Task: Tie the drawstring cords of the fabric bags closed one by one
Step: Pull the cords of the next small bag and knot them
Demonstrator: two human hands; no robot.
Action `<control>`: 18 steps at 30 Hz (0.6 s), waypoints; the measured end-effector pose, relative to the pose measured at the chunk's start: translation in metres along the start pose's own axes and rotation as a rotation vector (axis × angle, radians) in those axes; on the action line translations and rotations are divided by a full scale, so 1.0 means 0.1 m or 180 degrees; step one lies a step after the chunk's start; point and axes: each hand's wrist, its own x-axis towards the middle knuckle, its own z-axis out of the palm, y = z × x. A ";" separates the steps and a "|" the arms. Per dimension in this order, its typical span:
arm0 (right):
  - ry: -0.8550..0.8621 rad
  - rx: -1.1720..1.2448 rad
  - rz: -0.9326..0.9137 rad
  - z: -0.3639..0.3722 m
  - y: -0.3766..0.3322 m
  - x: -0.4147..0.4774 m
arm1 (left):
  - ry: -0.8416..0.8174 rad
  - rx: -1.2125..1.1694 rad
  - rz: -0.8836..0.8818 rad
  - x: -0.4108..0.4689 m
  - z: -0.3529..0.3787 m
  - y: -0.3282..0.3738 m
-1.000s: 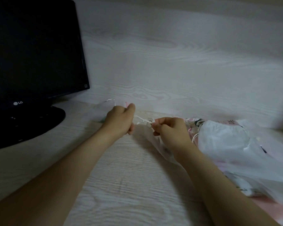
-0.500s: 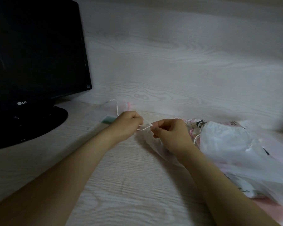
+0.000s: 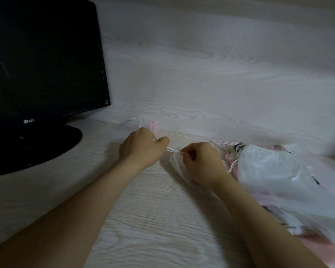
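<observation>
A sheer white fabric bag lies on the pale wooden table, mostly hidden under my right hand. Its thin white drawstring cord runs taut between my two hands. My left hand is closed on one end of the cord. My right hand pinches the other end at the bag's gathered mouth. A pile of white and pink patterned fabric bags with loose cords lies to the right. Another sheer bag with a pink detail rests behind my left hand.
A black monitor on a round black stand fills the left side. A pale wood-grain wall rises right behind the bags. Bare tabletop stretches between my forearms toward me.
My hands have drawn slightly apart, pulling the cord tighter between them. The left hand dropped lower from its raised position a second ago. The view shifted slightly.
</observation>
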 end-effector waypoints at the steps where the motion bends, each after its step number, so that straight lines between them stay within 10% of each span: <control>1: 0.0058 -0.0135 -0.0033 0.00 -0.01 -0.01 | 0.0017 -0.0019 0.0017 0.00 0.00 0.00; 8: 0.0372 -0.0366 0.0054 0.01 -0.01 -0.02 | 0.0098 -0.0028 0.0013 0.00 -0.01 -0.02; 18: 0.0601 0.1929 0.0667 -0.01 -0.11 -0.02 | -0.0007 -0.0046 0.0029 0.00 0.02 -0.03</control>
